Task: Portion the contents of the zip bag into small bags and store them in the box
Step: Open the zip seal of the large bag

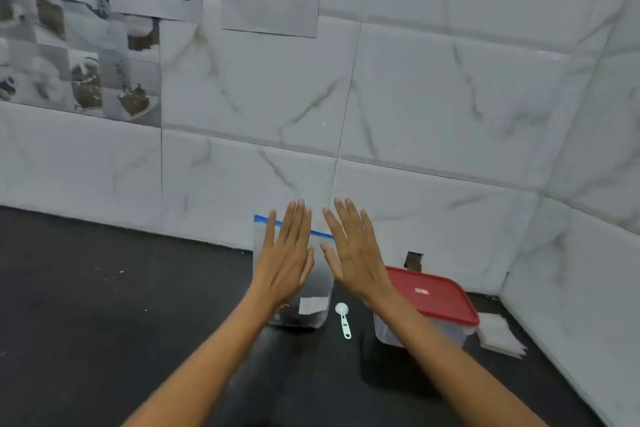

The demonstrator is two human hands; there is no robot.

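Both hands are raised, palms forward with the fingers straight and spread, so neither has a grip on anything: the left hand (287,253) and right hand (353,250) hover side by side in front of the zip bag (311,308).

The zip bag stands upright on the dark table (104,322), close to the tiled wall (415,97), its blue seal strip (322,234) showing between and beside the fingers. Dark contents sit low in the bag, with a pale patch on its front; what they are cannot be told. Just to the right of the zip bag lies a small white measuring spoon (343,317), and right of that again stands the clear box (415,329) with its red lid (433,295) still on. A stack of small bags (500,333) lies flat beyond the box, furthest from the zip bag.

By my reading nothing has been portioned yet: the zip bag looks sealed, the box is lidded and the small bags are untouched.

The main risk is the zip bag itself. It is tall, limp and bottom-heavy, so pulling the seal apart one-handed or unevenly could tip it and spill the contents across the table. A careless reach could also knock the spoon, which lies right against the path to the box.
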